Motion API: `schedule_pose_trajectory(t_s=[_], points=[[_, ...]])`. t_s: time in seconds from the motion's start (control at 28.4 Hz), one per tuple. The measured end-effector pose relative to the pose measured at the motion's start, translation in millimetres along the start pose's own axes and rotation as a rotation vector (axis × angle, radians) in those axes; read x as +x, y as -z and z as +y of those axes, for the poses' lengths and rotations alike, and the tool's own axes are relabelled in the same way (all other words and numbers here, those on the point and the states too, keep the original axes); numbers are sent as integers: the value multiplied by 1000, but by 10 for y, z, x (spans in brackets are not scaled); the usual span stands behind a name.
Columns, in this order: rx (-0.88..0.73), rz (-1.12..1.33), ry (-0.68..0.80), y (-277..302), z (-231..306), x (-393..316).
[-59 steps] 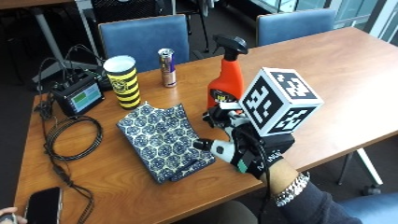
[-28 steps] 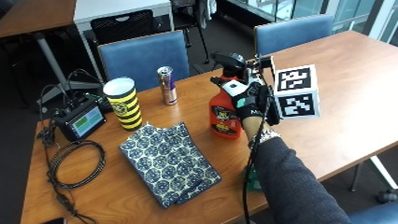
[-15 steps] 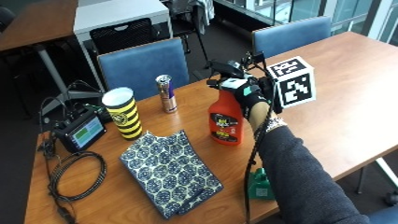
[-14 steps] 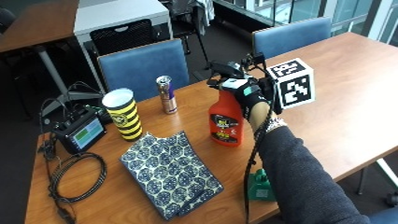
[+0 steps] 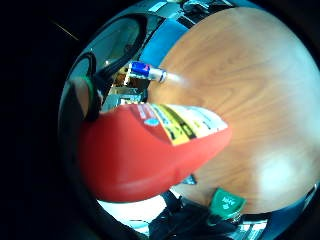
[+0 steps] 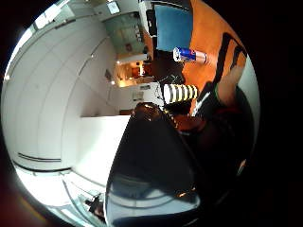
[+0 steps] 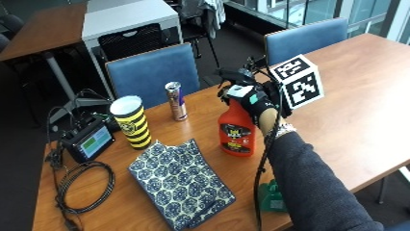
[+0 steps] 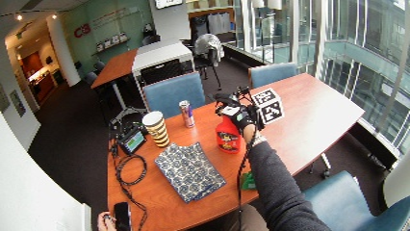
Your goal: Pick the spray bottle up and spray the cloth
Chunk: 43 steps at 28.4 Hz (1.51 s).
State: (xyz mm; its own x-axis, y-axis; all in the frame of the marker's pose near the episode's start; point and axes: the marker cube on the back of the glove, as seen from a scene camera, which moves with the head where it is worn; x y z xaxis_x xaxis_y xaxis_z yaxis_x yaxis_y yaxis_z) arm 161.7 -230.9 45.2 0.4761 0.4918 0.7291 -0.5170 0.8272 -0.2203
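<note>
Glossy red plastic on the bottle (image 7: 237, 129), with a paper-like printed label. Smooth, faintly shiny wood grain across the desk (image 7: 359, 96); soft matt patterned fabric in the cloth (image 7: 181, 182). Shiny metal on the can (image 7: 176, 100), matt black fabric on the glove (image 7: 259, 103).

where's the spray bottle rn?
In the outside view the spray bottle stands on the table, its neck gripped by the gloved right hand, with the patterned cloth beside it and the slim can behind.
</note>
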Motion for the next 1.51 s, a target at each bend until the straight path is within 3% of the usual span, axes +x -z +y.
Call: schedule_pose_trajectory(t_s=[0.67, 1.09, 1.51], points=[[102, 28, 230, 36, -93, -422], [90, 2, 271, 24, -137, -605], [145, 0, 181, 210, -121, 41]])
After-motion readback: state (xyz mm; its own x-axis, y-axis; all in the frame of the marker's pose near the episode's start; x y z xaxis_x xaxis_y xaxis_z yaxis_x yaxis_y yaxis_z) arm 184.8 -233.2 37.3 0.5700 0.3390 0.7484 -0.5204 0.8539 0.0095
